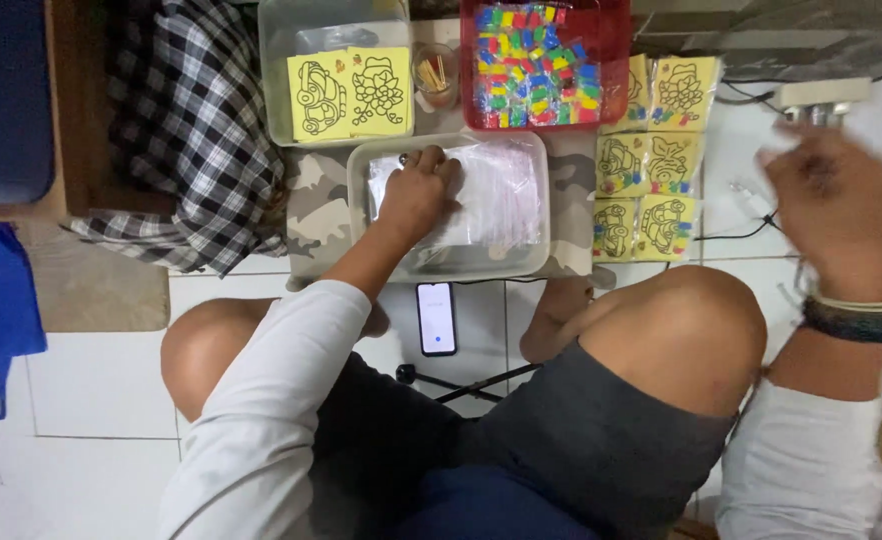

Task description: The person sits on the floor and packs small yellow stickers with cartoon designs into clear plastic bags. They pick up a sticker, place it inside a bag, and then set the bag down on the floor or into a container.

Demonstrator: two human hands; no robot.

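The left hand [418, 190] lies curled on the clear bags [491, 195] in the tray [361, 215], which look light, limp and slippery, best pinched at an edge; the right hand [833, 205] hangs blurred, grip unreadable.

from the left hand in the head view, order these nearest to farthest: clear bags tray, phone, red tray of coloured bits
1. Clear bags tray: left hand rests inside it.
2. Phone: on the floor, just below the tray.
3. Red tray: top, right of the hand.
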